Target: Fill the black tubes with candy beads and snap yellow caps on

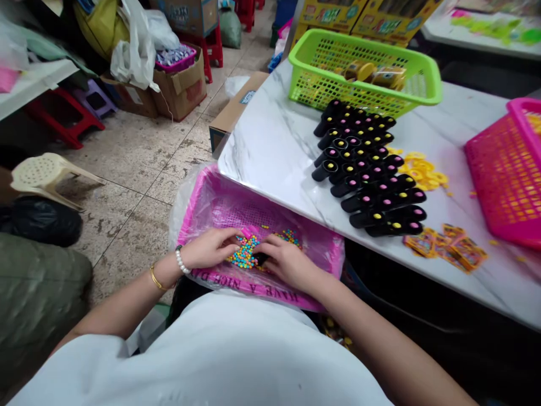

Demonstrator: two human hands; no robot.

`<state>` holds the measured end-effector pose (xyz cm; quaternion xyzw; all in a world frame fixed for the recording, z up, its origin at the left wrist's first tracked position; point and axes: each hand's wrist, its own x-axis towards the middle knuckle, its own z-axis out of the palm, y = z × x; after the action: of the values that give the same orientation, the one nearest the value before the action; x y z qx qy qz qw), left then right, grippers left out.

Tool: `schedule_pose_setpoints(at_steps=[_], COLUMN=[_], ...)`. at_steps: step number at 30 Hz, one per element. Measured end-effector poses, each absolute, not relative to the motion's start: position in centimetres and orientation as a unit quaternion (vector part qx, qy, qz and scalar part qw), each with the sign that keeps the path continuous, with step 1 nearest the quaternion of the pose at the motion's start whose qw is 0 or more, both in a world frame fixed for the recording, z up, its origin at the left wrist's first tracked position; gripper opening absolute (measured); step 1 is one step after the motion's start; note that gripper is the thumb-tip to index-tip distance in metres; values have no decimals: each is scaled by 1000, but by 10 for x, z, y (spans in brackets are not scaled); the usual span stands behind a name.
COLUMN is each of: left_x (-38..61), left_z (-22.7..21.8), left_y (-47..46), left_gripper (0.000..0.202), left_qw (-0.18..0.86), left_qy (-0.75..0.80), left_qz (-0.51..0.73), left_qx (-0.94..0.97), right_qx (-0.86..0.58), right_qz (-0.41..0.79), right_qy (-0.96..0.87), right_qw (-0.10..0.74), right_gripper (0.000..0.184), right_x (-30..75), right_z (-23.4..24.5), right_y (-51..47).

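A pink tray (220,197) lined with clear plastic rests on my lap and holds a small heap of coloured beads (245,254). My left hand (209,248) lies on the left of the heap, fingers curled into the beads. My right hand (287,260) is at the heap's right side, fingers bent over a small black piece that I cannot make out well. On the marble table (270,141) lie rows of black tubes (363,169) with pink or yellow caps.
A green basket (304,62) with yellow items stands at the table's far side, a pink basket (502,169) at right. Yellow rings (422,172) and small orange packets (448,245) lie by the tubes. Cardboard boxes (181,87), bags and stools crowd the floor at left.
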<state>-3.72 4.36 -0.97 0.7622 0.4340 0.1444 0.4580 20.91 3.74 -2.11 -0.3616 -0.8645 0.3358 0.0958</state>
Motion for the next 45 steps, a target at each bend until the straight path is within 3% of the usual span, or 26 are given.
schedule_pose_setpoints(at_steps=[6, 9, 13, 17, 23, 32, 45], left_x=[-35, -33, -24, -4, 20, 42, 116], left_z=[-5, 1, 15, 34, 47, 59, 51], left_y=[43, 40, 33, 26, 36, 136, 254], left_gripper=[32, 31, 30, 46, 19, 27, 28], left_qw=[461, 458, 440, 390, 328, 247, 302], left_qy=[432, 432, 445, 450, 423, 487, 527], left_qz=[148, 146, 173, 238, 269, 296, 239], left_qx=[761, 763, 760, 767, 800, 784, 757], right_qx=[-425, -437, -460, -454, -447, -532, -553], right_qz=[601, 661, 636, 609, 568, 509, 492], right_qy=[-618, -515, -503, -530, -536, -467, -435], right_qw=[276, 327, 362, 377, 435, 489, 513], right_gripper=[28, 35, 35, 29, 26, 24, 24], right_x=[236, 238, 233, 220, 208, 255, 268], right_z=[-5, -4, 0, 8, 16, 8, 2], right_y=[33, 29, 27, 21, 15, -4, -26])
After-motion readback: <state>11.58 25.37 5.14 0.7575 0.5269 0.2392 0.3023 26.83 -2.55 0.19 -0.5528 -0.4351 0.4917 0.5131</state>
